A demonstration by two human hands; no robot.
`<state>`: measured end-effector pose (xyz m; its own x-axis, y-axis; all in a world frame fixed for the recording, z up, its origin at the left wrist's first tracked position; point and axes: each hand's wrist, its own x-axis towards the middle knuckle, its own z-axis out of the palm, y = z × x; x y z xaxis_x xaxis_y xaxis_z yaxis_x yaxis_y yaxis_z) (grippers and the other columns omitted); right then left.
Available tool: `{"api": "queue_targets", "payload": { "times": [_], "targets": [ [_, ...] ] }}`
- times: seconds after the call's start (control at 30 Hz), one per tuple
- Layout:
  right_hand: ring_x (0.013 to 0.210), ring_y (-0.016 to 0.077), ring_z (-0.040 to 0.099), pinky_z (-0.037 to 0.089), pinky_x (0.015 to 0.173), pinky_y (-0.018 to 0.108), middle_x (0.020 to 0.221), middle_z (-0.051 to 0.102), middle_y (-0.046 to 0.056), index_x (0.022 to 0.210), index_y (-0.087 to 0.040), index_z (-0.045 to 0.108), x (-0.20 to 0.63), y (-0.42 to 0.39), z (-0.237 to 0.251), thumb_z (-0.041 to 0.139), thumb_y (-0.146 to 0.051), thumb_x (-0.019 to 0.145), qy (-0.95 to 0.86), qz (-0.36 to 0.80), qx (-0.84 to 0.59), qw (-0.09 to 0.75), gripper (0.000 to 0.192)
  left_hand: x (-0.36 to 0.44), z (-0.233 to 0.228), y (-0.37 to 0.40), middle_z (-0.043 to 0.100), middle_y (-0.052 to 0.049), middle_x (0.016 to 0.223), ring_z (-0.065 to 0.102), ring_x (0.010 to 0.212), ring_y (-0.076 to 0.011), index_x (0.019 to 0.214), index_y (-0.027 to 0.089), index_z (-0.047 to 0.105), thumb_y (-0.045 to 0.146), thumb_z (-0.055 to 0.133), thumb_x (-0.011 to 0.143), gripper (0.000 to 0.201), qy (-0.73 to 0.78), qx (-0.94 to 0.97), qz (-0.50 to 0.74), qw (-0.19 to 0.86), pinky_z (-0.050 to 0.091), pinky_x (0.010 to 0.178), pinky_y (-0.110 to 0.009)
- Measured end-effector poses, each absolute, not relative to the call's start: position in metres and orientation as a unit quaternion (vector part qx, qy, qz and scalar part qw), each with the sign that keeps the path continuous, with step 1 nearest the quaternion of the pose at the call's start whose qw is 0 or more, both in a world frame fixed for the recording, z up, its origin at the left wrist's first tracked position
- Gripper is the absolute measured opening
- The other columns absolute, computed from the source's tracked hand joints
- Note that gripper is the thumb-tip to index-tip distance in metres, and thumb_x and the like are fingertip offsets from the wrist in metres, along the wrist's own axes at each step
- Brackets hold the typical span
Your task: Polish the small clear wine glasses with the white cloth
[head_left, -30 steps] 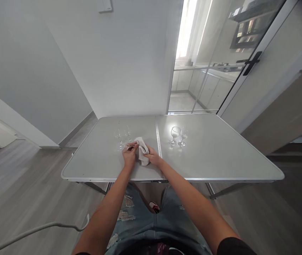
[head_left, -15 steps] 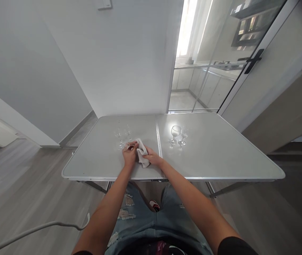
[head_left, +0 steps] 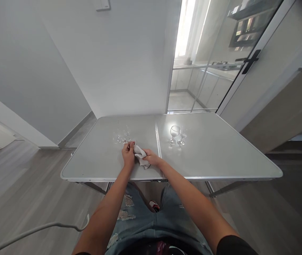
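Observation:
My left hand [head_left: 128, 154] grips a small clear glass [head_left: 127, 142] over the grey folding table [head_left: 214, 156], just left of its middle seam. My right hand [head_left: 151, 158] holds a white cloth [head_left: 140, 154] bunched against that glass. Most of the glass is hidden by my fingers and the cloth. Behind my left hand stand two more clear glasses [head_left: 119, 136], hard to make out against the tabletop.
Two stemmed glasses [head_left: 174, 134] stand upright on the right half of the table, past the seam. A white wall rises behind the table and a glass sliding door [head_left: 220, 56] stands at the back right. A white cable [head_left: 34, 230] trails over the wood floor at left.
The cloth has bunched smaller and shifted a little toward me between my hands. My left hand has turned slightly on the glass. The standing glasses have not moved.

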<state>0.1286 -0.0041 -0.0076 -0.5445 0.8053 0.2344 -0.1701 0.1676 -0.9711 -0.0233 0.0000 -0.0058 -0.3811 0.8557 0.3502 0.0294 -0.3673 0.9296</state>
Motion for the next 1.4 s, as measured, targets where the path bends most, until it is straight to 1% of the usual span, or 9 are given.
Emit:
{"api": "queue_targets", "payload": {
  "times": [0.13,0.23,0.3,0.47,0.6,0.83,1.0,1.17,1.4],
  "targets": [
    [0.08,0.0166,0.059,0.048,0.076,0.03,0.08,0.066,0.0,0.085,-0.019,0.07,0.131,-0.006,0.002,0.065,-0.022,0.065,-0.608,0.56,-0.262,0.498,0.021,-0.021,0.003,-0.006,0.071,-0.008,0.109,0.064,0.097,-0.0197,0.086,0.018,0.072,0.056,0.056,0.091,0.042,0.47,0.481,0.675,0.304,0.049,0.083,-0.03],
    [0.078,0.0148,0.059,0.048,0.071,0.026,0.087,0.067,-0.001,0.101,-0.023,0.063,0.133,-0.009,0.011,0.066,-0.02,0.063,-0.554,0.571,-0.259,0.548,0.038,-0.016,0.009,-0.011,0.072,-0.01,0.109,0.066,0.095,-0.0205,0.092,0.017,0.072,0.058,0.056,0.091,0.043,0.453,0.497,0.656,0.343,0.05,0.083,-0.032],
    [0.072,0.0137,0.057,0.046,0.063,0.024,0.082,0.065,-0.002,0.108,-0.024,0.059,0.134,-0.011,0.015,0.064,-0.02,0.062,-0.536,0.602,-0.242,0.54,0.046,-0.013,0.011,-0.013,0.072,-0.01,0.105,0.067,0.094,-0.0209,0.096,0.017,0.071,0.058,0.055,0.091,0.044,0.444,0.503,0.652,0.353,0.05,0.084,-0.033],
    [0.056,0.0114,0.044,0.034,0.049,0.022,0.065,0.053,-0.002,0.093,-0.018,0.065,0.143,-0.015,0.02,0.057,-0.027,0.066,-0.516,0.638,-0.23,0.523,0.03,-0.011,0.01,-0.012,0.071,-0.008,0.092,0.065,0.089,-0.0197,0.088,0.019,0.068,0.057,0.049,0.095,0.043,0.433,0.526,0.652,0.331,0.048,0.085,-0.033],
    [0.053,0.013,0.046,0.039,0.049,0.025,0.069,0.057,0.0,0.111,-0.019,0.067,0.146,-0.014,0.024,0.044,-0.05,0.084,-0.482,0.659,-0.236,0.528,0.047,-0.011,0.007,-0.011,0.066,-0.004,0.084,0.061,0.083,-0.017,0.084,0.02,0.066,0.052,0.051,0.096,0.038,0.429,0.601,0.588,0.329,0.047,0.082,-0.03],
    [0.099,0.0244,0.066,0.049,0.095,0.037,0.101,0.075,0.006,0.089,-0.02,0.076,0.136,-0.006,0.006,0.076,-0.044,0.072,-0.583,0.462,-0.351,0.568,0.029,-0.01,-0.001,-0.005,0.064,-0.005,0.094,0.061,0.093,-0.0195,0.09,0.022,0.073,0.04,0.061,0.09,0.022,0.397,0.679,0.538,0.302,0.048,0.085,-0.033],
    [0.096,0.0243,0.068,0.051,0.093,0.039,0.099,0.077,0.005,0.094,-0.021,0.078,0.138,-0.008,0.007,0.071,-0.041,0.079,-0.596,0.415,-0.371,0.579,0.026,-0.011,0.002,-0.006,0.063,-0.007,0.097,0.059,0.093,-0.0194,0.096,0.023,0.076,0.043,0.059,0.092,0.026,0.401,0.702,0.505,0.303,0.049,0.08,-0.032],
    [0.093,0.0234,0.069,0.052,0.089,0.036,0.098,0.077,0.005,0.094,-0.021,0.078,0.144,-0.015,0.019,0.068,-0.042,0.082,-0.584,0.357,-0.405,0.606,0.026,-0.012,0.006,-0.009,0.059,-0.009,0.117,0.058,0.107,-0.0209,0.126,0.026,0.063,0.049,0.059,0.092,0.041,0.427,0.687,0.511,0.291,0.05,0.083,-0.032],
    [0.081,0.0227,0.07,0.053,0.079,0.033,0.088,0.077,0.006,0.09,-0.017,0.077,0.234,-0.047,0.027,0.069,-0.044,0.081,-0.503,0.202,-0.541,0.643,0.03,-0.01,-0.001,-0.005,0.055,-0.008,0.107,0.057,0.096,-0.0184,0.1,0.021,0.064,0.049,0.049,0.097,0.031,0.464,0.661,0.514,0.289,0.049,0.075,-0.029]
  ]
}}
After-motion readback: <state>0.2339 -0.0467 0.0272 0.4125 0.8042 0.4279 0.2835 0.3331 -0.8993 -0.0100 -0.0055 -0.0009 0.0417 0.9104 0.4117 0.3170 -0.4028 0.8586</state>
